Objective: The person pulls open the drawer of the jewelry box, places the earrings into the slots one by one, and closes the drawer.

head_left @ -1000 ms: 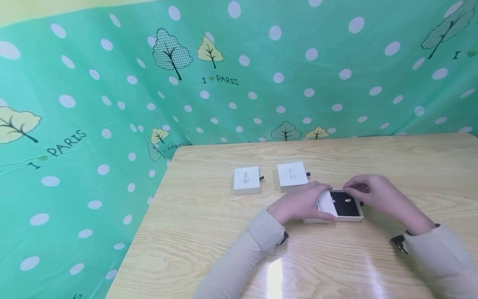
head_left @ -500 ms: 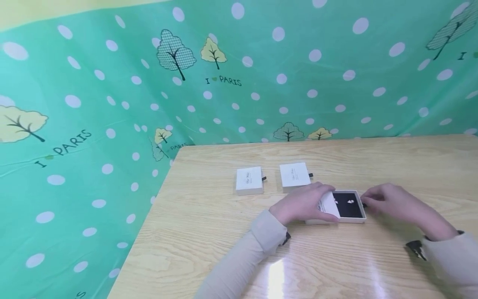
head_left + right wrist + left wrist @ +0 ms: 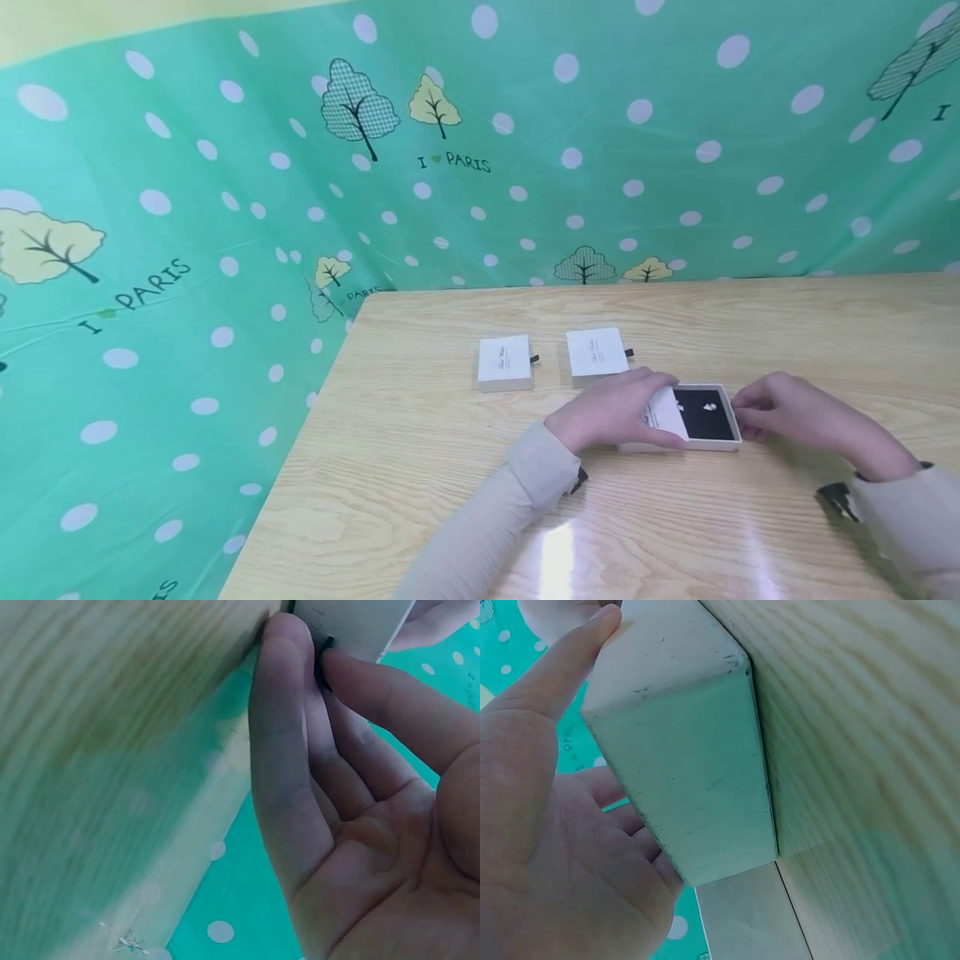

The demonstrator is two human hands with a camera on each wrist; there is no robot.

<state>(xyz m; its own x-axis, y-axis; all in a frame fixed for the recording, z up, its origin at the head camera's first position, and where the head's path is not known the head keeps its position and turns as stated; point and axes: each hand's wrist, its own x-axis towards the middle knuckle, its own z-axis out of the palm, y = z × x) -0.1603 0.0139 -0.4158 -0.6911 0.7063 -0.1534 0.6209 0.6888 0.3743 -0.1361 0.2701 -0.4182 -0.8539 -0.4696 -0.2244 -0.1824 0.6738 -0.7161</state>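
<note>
My left hand grips the white cardboard sleeve of a small drawer-style jewellery box, thumb near and fingers on the far side. Out of the sleeve's right end sticks the white drawer, lined with a black insert. On the insert sits a small shiny piece of jewellery; another glint shows beside the sleeve's edge. At the drawer's right end, my right hand pinches the black pull tab between thumb and fingers. In the left wrist view, the sleeve's plain end stands on the table.
Two closed white boxes, a left one and a right one, lie behind the left hand, each with a black tab on its right. The wooden table meets a green dotted cloth at the back and left.
My right hand has moved from over the black insert to the right end of the drawer, where it now pinches the tab. The left hand keeps its grip on the sleeve.
</note>
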